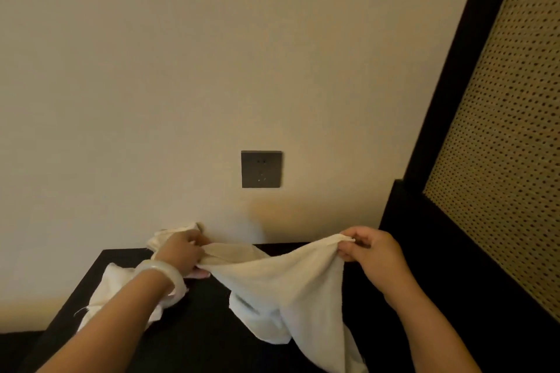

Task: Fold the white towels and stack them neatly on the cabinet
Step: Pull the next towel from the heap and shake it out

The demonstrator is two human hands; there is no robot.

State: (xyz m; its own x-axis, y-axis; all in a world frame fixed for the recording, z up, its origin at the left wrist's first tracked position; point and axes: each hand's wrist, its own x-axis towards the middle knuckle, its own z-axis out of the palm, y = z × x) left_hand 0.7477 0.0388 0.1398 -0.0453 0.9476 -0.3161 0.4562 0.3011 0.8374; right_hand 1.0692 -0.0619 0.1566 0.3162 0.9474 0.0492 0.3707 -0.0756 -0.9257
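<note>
Stretching limp white terry towel (281,281) over flat black cabinet top (197,312): our left hand (181,251) and right hand (372,251) each pinch a corner (fingers curled tight).

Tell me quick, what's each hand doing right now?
Left hand: grip closed on one end of the white towel.
Right hand: grip closed, pinching the towel's other corner.

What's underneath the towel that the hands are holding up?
The black cabinet top shows under the held towel. Where the towel hangs down over it, the surface is covered, so anything there cannot be seen.
</note>
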